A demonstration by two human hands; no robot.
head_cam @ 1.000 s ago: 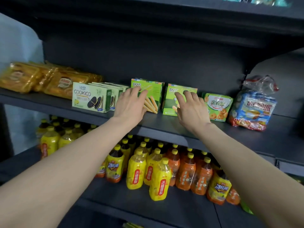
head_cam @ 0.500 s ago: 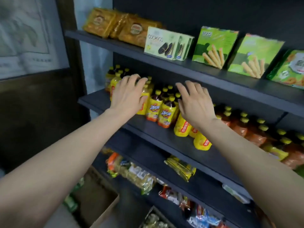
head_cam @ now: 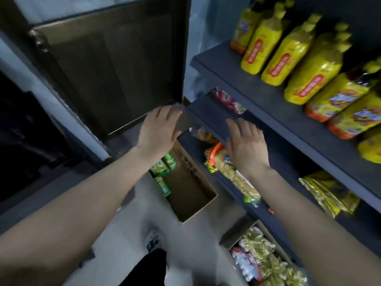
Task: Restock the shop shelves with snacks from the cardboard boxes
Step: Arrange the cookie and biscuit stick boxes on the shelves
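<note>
Both empty, fingers spread, the left hand [head_cam: 159, 129] and right hand [head_cam: 246, 145] hover mid-frame above the cardboard box [head_cam: 193, 188] of green snack packs [head_cam: 162, 172]

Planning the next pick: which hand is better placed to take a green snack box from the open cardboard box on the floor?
Probably left. The open left hand is nearest the green snack boxes in the cardboard box; the right hand is over the shelf.

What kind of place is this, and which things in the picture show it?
Most likely a small shop, seen during restocking: dark shelves carry rows of yellow drink bottles and snack packets, and an open cardboard box with green packs stands on the floor.
</note>
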